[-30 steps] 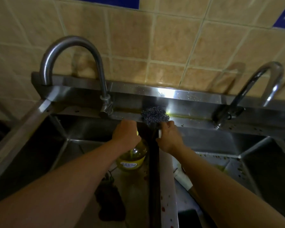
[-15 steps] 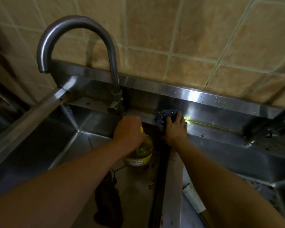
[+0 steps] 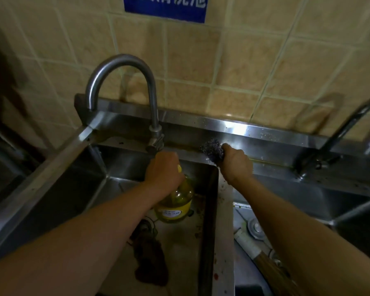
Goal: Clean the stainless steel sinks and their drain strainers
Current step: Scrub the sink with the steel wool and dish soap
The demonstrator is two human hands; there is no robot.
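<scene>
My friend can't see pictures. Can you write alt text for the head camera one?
A person's right hand scrubs the back ledge of a steel sink with a steel-wool scrubber, while the left hand grips a yellow soap bottle under a curved tap.

Dim, warm-yellow pic w/ low contrast. Strongest glare is a bright patch on the steel backsplash (image 3: 235, 127), far centre-right; smaller glint at far right edge. Faucet (image 3: 124, 82) throws a soft shadow on the tiled wall (image 3: 244, 60). Left side falls to near black. Wide-angle bends straight lines at edges; near forearms soft, detail smeared.
</scene>
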